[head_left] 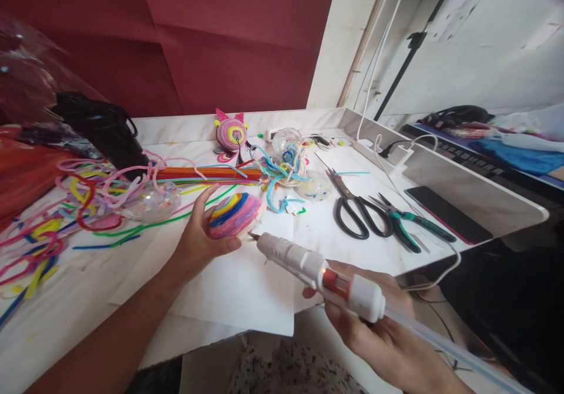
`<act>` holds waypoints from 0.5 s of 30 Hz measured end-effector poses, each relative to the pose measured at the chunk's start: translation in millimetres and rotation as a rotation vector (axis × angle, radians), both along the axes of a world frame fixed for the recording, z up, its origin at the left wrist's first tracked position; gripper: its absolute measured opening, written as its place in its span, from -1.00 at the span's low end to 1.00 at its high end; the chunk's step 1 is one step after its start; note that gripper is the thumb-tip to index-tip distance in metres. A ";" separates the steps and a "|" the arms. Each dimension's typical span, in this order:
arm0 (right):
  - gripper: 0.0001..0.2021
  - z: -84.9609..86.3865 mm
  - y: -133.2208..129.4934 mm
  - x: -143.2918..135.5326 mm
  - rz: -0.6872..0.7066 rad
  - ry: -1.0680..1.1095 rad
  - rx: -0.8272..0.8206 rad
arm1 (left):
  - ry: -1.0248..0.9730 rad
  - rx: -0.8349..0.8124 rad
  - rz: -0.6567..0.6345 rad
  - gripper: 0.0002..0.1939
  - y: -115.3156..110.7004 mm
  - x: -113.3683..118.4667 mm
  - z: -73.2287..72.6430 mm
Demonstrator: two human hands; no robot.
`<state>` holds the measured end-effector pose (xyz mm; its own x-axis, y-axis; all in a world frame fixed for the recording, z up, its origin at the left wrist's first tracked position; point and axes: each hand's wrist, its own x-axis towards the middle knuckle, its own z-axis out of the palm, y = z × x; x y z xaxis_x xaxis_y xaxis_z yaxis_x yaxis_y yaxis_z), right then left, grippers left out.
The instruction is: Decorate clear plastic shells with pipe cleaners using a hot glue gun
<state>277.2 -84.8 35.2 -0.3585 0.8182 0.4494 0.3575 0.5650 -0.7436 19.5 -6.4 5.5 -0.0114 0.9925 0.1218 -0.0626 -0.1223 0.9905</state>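
A rounded piece striped in rainbow colours (235,215) is held by my left hand (198,235), fingers behind it and thumb along its lower edge. My right hand (374,329) is wrapped round a white glue gun (293,259) with a clear glue stick leaving its back end. The gun's dark tip points left and is at the piece's lower right edge; whether they touch I cannot tell. Under both lies white paper (238,294). Behind stands a pink round figure with ears and a yellow ringed eye (232,134).
Tangled pipe cleaners (106,191) and a black object (99,130) are at left. A straight bundle (211,174) lies behind the striped piece. Right are black-handled scissors (352,203), green-handled pliers (408,221), a phone (447,213), a white cable and a raised table edge (467,179).
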 end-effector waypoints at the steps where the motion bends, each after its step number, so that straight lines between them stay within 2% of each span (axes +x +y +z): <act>1: -0.89 0.8 0.5 -0.2 0.013 -0.005 0.011 | 0.008 0.004 0.002 0.25 -0.1 -0.1 -0.3; 6: -0.89 0.3 2.1 -1.2 0.070 0.003 0.032 | 0.026 -0.017 -0.014 0.24 0.2 -1.5 -3.0; 10: -0.85 -3.2 0.5 -3.5 0.030 0.079 0.072 | -0.006 -0.052 -0.012 0.26 1.8 -3.5 -4.6; 15: -0.69 -7.4 -2.7 1.1 -0.027 0.111 0.061 | -0.078 -0.078 -0.015 0.24 2.7 -3.6 -5.3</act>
